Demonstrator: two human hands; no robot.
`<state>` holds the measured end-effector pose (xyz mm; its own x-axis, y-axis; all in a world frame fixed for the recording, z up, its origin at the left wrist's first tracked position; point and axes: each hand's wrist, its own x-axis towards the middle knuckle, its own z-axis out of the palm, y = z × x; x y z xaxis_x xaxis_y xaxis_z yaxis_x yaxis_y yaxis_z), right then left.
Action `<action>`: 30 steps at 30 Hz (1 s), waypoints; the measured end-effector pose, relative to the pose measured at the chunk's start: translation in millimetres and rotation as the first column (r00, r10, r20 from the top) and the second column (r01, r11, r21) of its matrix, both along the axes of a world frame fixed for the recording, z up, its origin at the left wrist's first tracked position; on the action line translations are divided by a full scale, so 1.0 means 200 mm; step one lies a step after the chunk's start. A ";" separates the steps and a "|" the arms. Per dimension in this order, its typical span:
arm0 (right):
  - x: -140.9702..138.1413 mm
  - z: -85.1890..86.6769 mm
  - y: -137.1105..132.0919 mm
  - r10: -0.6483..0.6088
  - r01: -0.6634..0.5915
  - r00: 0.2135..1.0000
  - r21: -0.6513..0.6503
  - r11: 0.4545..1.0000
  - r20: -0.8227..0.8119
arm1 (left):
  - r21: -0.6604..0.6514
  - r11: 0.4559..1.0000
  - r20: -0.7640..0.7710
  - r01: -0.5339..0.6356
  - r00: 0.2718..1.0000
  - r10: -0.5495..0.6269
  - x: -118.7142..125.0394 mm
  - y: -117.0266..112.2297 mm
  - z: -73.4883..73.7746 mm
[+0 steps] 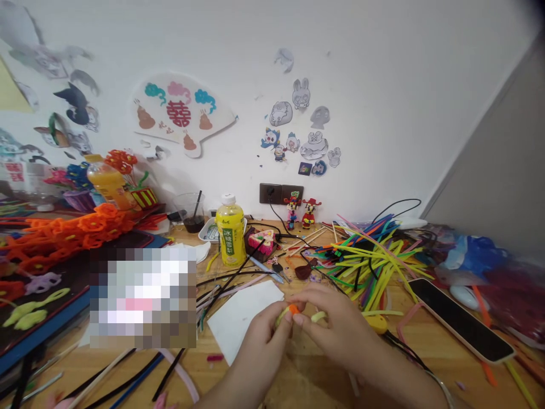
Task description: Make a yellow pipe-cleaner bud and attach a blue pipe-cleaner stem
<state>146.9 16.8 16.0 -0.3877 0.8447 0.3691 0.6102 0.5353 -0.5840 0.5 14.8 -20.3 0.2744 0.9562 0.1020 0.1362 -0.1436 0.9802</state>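
My left hand and my right hand meet over the front middle of the table. Their fingertips pinch a small piece of orange and yellow pipe cleaner, mostly covered by the fingers. From my right hand a pale yellow curl of pipe cleaner sticks out, and I cannot tell whether it joins the orange part. Just beyond my left hand lies a sheet of white paper. A loose bundle of coloured pipe cleaners spreads beyond my right hand.
A yellow drink bottle stands behind the paper, near a cup of dark drink. Orange pipe-cleaner flowers lie on a dark tray at left. To the right are a phone and a yellow-handled tool. Two figurines stand by the wall.
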 end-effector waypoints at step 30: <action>0.06 0.00 0.04 -0.135 -0.255 0.803 0.538 0.803 0.581 | -0.164 0.986 -0.010 0.034 0.999 -0.036 -0.01 0.01 0.03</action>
<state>159.1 24.1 16.1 -0.7254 0.5168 0.4547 0.6684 0.6866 0.2861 -1.8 16.8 -14.5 0.3080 0.9496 -0.0589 0.1471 0.0137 0.9890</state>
